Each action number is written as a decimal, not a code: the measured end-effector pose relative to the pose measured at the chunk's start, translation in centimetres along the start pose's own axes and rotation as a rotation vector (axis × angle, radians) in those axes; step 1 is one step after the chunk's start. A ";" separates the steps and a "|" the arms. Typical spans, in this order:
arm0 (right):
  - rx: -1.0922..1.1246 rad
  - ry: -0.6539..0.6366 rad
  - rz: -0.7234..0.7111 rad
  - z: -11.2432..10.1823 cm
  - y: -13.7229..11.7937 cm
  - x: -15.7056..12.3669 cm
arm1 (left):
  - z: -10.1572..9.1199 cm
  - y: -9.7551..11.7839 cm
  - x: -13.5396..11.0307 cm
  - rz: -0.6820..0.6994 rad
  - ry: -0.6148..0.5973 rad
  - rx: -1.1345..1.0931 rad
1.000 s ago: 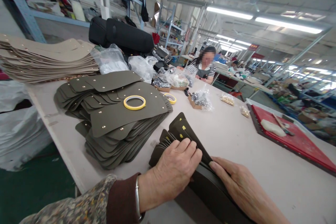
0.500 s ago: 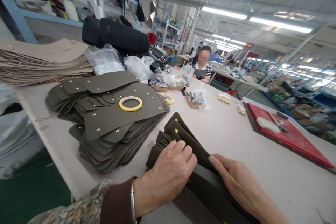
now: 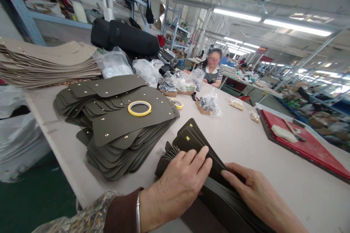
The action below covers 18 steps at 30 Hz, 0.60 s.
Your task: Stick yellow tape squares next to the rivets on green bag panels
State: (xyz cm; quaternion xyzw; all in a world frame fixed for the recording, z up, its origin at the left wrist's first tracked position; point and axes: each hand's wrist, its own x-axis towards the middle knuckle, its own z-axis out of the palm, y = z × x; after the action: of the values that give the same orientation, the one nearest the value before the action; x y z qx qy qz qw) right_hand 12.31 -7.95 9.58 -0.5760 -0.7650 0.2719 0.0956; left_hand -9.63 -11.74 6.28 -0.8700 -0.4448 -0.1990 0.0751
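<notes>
A bundle of dark olive panels stands on edge between my hands, and small yellow tape tabs show near the upper corners of its front pieces. My left hand lies across the bundle with its fingers bent over the panels; its thumb is hidden. With thumb and fingers, my right hand grips the panels' right edge. To the left sits a larger pile of olive panels with metal studs. A yellow tape roll rests on top of that pile, and a second tape roll lies behind it.
Beige panels are stacked at the far left of the table. Plastic bags and boxes of small metal parts stand at the back. A red board lies right. A person sits across the table.
The fingers of my left hand have straightened from a tight curl and reach further over the front panels. My right hand still grips the edge. The whole view has shifted slightly.
</notes>
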 end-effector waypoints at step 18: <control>0.047 -0.073 -0.037 0.1 -1.5 -0.8 | -0.7 -0.3 1.0 0.016 -0.087 -0.122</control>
State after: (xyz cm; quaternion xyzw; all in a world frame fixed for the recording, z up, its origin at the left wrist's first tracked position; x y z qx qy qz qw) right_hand 11.30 -8.99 10.38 -0.5493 -0.7717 0.3088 0.0864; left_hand -9.57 -11.04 7.27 -0.8844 -0.4276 -0.1873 0.0042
